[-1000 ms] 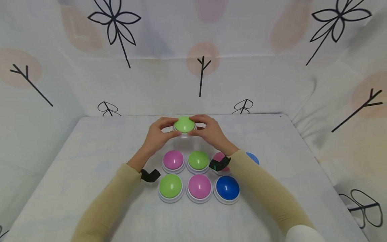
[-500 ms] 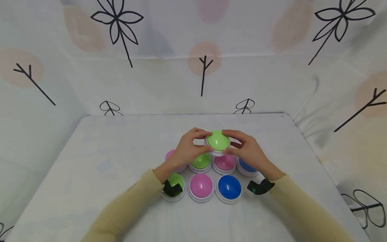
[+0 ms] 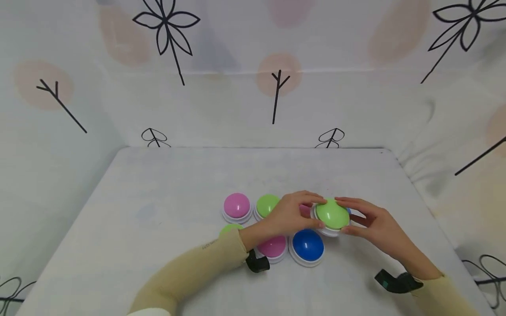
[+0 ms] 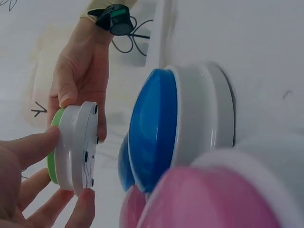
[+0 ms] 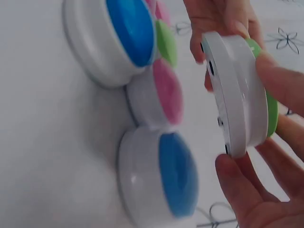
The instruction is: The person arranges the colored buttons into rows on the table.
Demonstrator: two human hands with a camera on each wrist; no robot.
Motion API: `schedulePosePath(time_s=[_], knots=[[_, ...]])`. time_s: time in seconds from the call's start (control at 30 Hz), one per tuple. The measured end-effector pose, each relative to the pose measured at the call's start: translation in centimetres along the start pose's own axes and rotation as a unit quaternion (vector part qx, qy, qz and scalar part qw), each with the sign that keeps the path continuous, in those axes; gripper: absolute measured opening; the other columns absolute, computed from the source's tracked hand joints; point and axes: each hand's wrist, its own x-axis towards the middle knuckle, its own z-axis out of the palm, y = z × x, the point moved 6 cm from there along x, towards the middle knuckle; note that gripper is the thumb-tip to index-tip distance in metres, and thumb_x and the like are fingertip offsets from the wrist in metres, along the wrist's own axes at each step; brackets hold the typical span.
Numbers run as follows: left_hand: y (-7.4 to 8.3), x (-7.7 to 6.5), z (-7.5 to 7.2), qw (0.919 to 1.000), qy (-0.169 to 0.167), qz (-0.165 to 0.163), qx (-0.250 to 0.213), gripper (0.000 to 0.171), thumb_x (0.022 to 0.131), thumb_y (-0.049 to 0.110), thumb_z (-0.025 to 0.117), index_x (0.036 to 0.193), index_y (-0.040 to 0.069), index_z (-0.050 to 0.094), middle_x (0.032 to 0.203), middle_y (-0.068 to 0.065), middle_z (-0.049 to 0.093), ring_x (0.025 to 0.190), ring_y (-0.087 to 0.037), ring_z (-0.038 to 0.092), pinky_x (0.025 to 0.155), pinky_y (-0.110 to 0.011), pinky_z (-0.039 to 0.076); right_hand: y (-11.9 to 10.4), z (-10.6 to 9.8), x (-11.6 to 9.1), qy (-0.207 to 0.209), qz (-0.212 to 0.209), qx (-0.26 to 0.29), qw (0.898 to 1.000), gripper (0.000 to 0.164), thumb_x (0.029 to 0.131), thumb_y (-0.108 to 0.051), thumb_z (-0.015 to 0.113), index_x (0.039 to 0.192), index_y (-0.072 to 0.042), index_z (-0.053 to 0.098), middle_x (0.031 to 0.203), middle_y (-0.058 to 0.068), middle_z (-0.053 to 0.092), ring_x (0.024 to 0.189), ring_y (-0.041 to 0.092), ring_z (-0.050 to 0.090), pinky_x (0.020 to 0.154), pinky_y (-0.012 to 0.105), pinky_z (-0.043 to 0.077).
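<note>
A round push button with a green dome and white base [image 3: 333, 214] is off the table between my two hands. My left hand [image 3: 292, 215] pinches its left rim with thumb and fingers, and my right hand [image 3: 377, 226] grips the right rim. In the left wrist view, the held button [image 4: 71, 147] shows its flat underside with small dark feet, clear of the tabletop. Just beneath it in the head view sits a blue button [image 3: 308, 245]. Behind the held one, a pink button [image 3: 305, 210] and another blue one are mostly covered.
More dome buttons stand close together in two rows: pink [image 3: 237, 205] and green [image 3: 266, 204] at the back, green [image 3: 231, 228] and pink [image 3: 273, 247] in front, partly under my left arm. The white table [image 3: 178, 175] meets patterned cloth walls [image 3: 221, 105].
Both hands have carried the green button from behind the rows toward the right and nearer to me, over the right end of the group. The view has turned slightly right-to-left shifted.
</note>
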Motion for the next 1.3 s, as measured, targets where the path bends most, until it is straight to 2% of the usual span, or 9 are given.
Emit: schedulePosePath(time_s=[0.2, 0.33, 0.43, 0.67, 0.8, 1.03, 1.3], knots=[[0.9, 0.4, 2.4, 0.999, -0.044, -0.004, -0.005, 0.046, 0.085, 0.028, 0.081, 0.128, 0.02, 0.069, 0.125, 0.011, 0.066, 0.097, 0.005, 0.057, 0.077, -0.007, 0.048, 1.4, -0.7, -3.0, -0.007, 0.026, 0.004, 1.0, 0.058, 0.083, -0.003, 0.079, 0.138, -0.006, 0.059, 0.137, -0.004, 0.057, 0.119, -0.012, 0.048, 0.085, 0.015, 0.051], [1.2, 0.4, 3.9, 0.9976, -0.068, -0.005, 0.007, 0.04, 0.086, 0.027, 0.08, 0.125, 0.021, 0.071, 0.121, 0.015, 0.068, 0.096, 0.008, 0.059, 0.076, -0.005, 0.046, 2.4, -0.9, -4.7, -0.008, 0.042, 0.012, 0.999, 0.059, 0.08, 0.0, 0.08, 0.135, -0.001, 0.059, 0.132, -0.019, 0.056, 0.117, -0.013, 0.049, 0.082, 0.016, 0.052], [1.3, 0.4, 4.8, 0.9963, -0.081, -0.004, 0.028, 0.038, 0.086, 0.028, 0.08, 0.123, 0.024, 0.072, 0.116, 0.018, 0.069, 0.092, 0.011, 0.057, 0.076, -0.004, 0.044, 3.3, -0.9, -5.6, -0.012, 0.056, 0.017, 0.998, 0.059, 0.079, 0.0, 0.081, 0.134, -0.001, 0.06, 0.132, -0.023, 0.055, 0.117, -0.014, 0.049, 0.082, 0.015, 0.052], [1.1, 0.5, 6.2, 0.9884, -0.106, -0.005, 0.108, 0.034, 0.085, 0.033, 0.081, 0.119, 0.032, 0.073, 0.104, 0.023, 0.069, 0.086, 0.015, 0.053, 0.071, -0.002, 0.039, 4.4, 0.2, -6.5, -0.025, 0.044, 0.061, 0.997, 0.058, 0.078, 0.005, 0.079, 0.133, 0.003, 0.059, 0.134, -0.015, 0.058, 0.12, -0.011, 0.049, 0.086, 0.015, 0.051], [1.1, 0.6, 6.5, 0.981, -0.122, 0.002, 0.151, 0.034, 0.086, 0.034, 0.08, 0.119, 0.034, 0.073, 0.104, 0.023, 0.069, 0.087, 0.016, 0.054, 0.071, -0.002, 0.037, 4.9, 0.7, -6.4, -0.033, 0.061, 0.053, 0.996, 0.056, 0.08, -0.001, 0.08, 0.133, 0.0, 0.061, 0.135, -0.009, 0.059, 0.12, -0.013, 0.048, 0.087, 0.015, 0.05], [0.9, 0.6, 6.6, 0.9812, -0.134, 0.002, 0.139, 0.036, 0.086, 0.033, 0.08, 0.121, 0.032, 0.072, 0.111, 0.023, 0.068, 0.091, 0.015, 0.056, 0.075, -0.003, 0.039, 4.9, 0.7, -6.1, -0.028, 0.071, -0.009, 0.997, 0.058, 0.078, -0.013, 0.084, 0.131, -0.007, 0.063, 0.133, -0.011, 0.06, 0.119, -0.017, 0.044, 0.09, 0.007, 0.043], [0.5, 0.6, 6.4, 0.9839, -0.134, -0.002, 0.118, 0.041, 0.086, 0.033, 0.079, 0.126, 0.029, 0.07, 0.115, 0.02, 0.068, 0.094, 0.014, 0.057, 0.078, -0.003, 0.04, 5.0, 0.8, -5.9, -0.052, 0.091, -0.005, 0.994, 0.061, 0.08, -0.02, 0.083, 0.135, -0.005, 0.06, 0.136, -0.008, 0.058, 0.118, -0.017, 0.045, 0.09, 0.011, 0.045]])
